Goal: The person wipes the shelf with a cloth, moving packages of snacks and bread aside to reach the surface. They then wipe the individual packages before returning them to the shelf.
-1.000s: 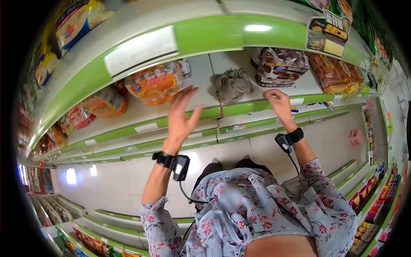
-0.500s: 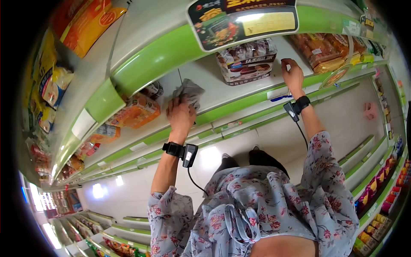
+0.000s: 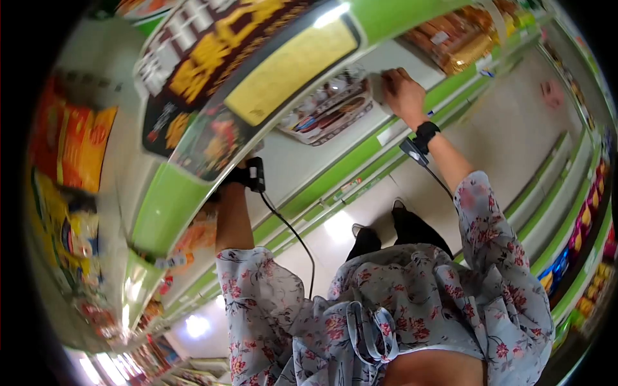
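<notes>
My right hand is over the white shelf, near its front edge. Its fingers are loosely bent and I see nothing in them. Just left of it sits a packaged snack cake with a clear top and a brown and white label. My left forearm reaches in under the upper shelf. That shelf's edge and its large sign hide the left hand and whatever it holds. The grey cloth is out of sight. Each wrist wears a black strap with a small cabled device.
The green upper shelf edge overhangs the left arm. Packaged breads lie farther right on the shelf. An orange package stands at the lower left. Bagged snacks hang or stand at far left. More shelves line the right.
The view has turned and come closer to the sign. My left hand, earlier on the grey cloth on the shelf, has gone behind the sign. My right hand is now nearer the packaged cake.
</notes>
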Available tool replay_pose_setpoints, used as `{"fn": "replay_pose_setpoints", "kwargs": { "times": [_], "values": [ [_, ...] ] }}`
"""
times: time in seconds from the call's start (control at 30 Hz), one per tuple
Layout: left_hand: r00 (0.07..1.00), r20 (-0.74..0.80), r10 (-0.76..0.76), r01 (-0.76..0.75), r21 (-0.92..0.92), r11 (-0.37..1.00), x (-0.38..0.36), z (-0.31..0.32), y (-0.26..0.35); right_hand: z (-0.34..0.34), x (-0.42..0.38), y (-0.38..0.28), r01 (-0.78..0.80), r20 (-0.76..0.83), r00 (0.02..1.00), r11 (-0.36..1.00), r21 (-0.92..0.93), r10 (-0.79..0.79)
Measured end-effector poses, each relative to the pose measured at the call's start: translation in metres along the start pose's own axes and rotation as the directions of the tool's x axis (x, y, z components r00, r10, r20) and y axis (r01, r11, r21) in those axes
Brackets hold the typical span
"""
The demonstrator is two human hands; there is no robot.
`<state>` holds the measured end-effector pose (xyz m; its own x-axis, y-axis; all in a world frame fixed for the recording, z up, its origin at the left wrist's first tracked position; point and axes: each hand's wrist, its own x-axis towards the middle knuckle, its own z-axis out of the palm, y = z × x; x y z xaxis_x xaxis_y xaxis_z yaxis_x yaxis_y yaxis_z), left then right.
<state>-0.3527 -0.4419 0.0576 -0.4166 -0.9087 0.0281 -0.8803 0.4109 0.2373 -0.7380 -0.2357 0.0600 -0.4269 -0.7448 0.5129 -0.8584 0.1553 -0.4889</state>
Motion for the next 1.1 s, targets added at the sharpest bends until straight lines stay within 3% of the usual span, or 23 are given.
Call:
{"fn": "replay_pose_setpoints", "kwargs": {
  "times": [0.03, 0.07, 0.2, 0.23, 0.3, 0.37, 0.43, 0.53, 0.57, 0.73, 0.87, 0.9, 1.0, 1.1],
  "values": [
    [0.996, 0.058, 0.065, -0.063, -0.044, 0.997, 0.008, -0.007, 0.011, 0.000, 0.001, 0.002, 0.004, 0.008, 1.000, 1.000, 0.009, -0.004],
    [0.922, -0.018, 0.386, -0.386, -0.089, 0.918, 0.034, 0.010, -0.008, 0.000, 0.001, 0.003, -0.011, 0.010, 1.000, 1.000, 0.019, 0.011],
    [0.889, 0.102, 0.447, -0.345, -0.495, 0.798, 0.099, 0.074, -0.056, 0.004, 0.002, 0.008, -0.020, -0.010, 1.000, 1.000, 0.014, 0.020],
    [0.889, 0.129, 0.440, -0.289, -0.587, 0.756, 0.085, 0.069, -0.039, 0.004, 0.002, 0.010, -0.028, 0.014, 1.000, 0.999, -0.021, 0.028],
    [0.937, 0.041, 0.347, -0.329, -0.228, 0.916, 0.047, 0.028, 0.007, 0.008, 0.003, 0.014, 0.018, -0.044, 0.999, 1.000, 0.006, -0.018],
    [0.918, 0.031, 0.396, -0.381, -0.213, 0.900, 0.018, 0.015, 0.038, 0.015, 0.001, 0.021, 0.032, -0.067, 0.997, 0.999, 0.025, -0.030],
    [0.785, -0.082, 0.615, -0.605, 0.112, 0.788, 0.016, 0.036, 0.035, 0.018, 0.001, 0.028, 0.002, -0.053, 0.999, 1.000, 0.015, -0.001],
    [0.840, -0.260, 0.476, -0.444, 0.175, 0.879, -0.034, 0.039, 0.049, 0.019, 0.001, 0.032, -0.035, -0.034, 0.999, 0.999, -0.013, 0.034],
    [0.965, -0.019, 0.262, -0.258, 0.116, 0.959, -0.059, 0.019, 0.070, 0.020, 0.002, 0.031, -0.045, -0.026, 0.999, 0.999, -0.015, 0.045],
    [0.902, -0.080, 0.424, -0.431, -0.134, 0.892, -0.137, 0.000, 0.113, 0.021, -0.004, 0.030, -0.091, -0.010, 0.996, 0.996, 0.026, 0.091],
    [0.859, 0.090, 0.504, -0.472, -0.244, 0.847, -0.153, -0.021, 0.127, 0.019, -0.004, 0.027, -0.029, 0.000, 1.000, 1.000, -0.009, 0.029],
    [0.865, 0.095, 0.492, -0.464, -0.222, 0.858, -0.157, -0.029, 0.123, 0.016, -0.005, 0.024, -0.035, 0.013, 0.999, 0.999, -0.023, 0.036],
    [0.948, 0.179, 0.261, -0.255, -0.059, 0.965, -0.176, -0.038, 0.088, 0.016, -0.003, 0.027, 0.009, -0.017, 1.000, 0.999, -0.032, -0.009],
    [0.970, 0.167, 0.174, -0.168, -0.049, 0.985, -0.190, -0.039, 0.057, 0.023, -0.005, 0.030, -0.001, -0.042, 0.999, 0.998, -0.064, -0.001]
  ]
}}
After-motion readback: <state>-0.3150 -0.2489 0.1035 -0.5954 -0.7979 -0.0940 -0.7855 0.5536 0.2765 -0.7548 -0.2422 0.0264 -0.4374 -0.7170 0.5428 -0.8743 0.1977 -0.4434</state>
